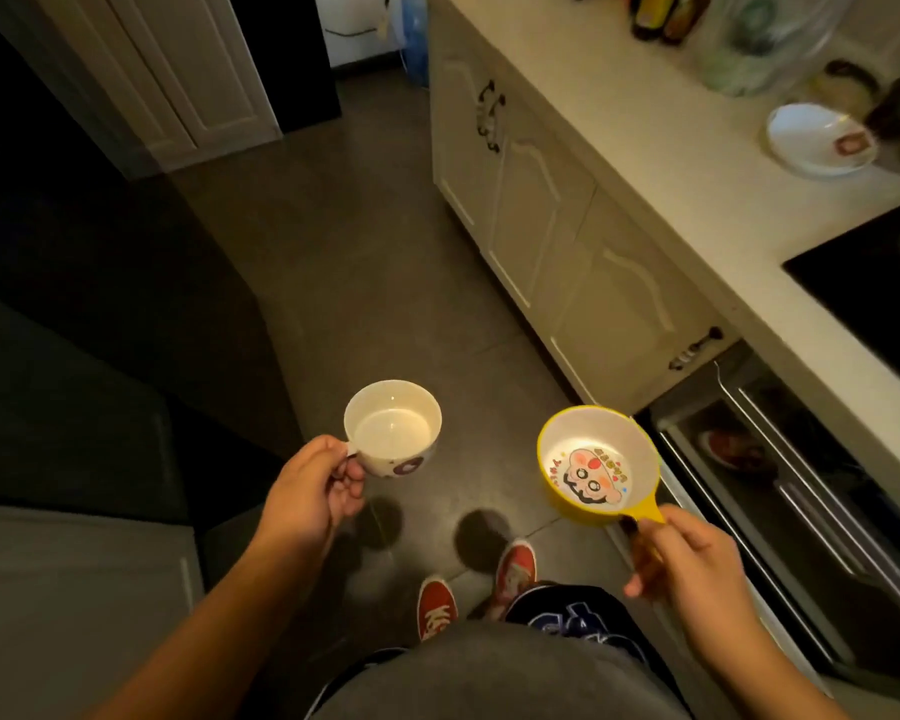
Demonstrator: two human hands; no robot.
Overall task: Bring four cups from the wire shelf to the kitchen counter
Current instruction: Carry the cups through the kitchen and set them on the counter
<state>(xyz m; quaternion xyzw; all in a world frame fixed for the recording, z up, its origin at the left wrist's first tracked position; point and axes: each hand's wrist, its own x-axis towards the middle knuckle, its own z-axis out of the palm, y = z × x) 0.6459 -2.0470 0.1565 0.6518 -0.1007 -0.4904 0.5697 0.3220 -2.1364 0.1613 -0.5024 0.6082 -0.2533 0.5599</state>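
Two cups are in transit, the left hand [307, 491] gripping the white cup [392, 427] and the right hand [689, 556] the yellow cup [591, 467] by its handle, neither yet on the worktop [661, 163] (no other cups visible there).

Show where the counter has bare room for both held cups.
Free: on the counter, the front strip between the dark bottles and the black cooktop. Crowded: farther back, by the white dish and glass container.

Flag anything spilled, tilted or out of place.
Nothing stands out. The left hand holds the white cup and the right hand the yellow cup by their handles, both upright and empty; no spill on the floor.
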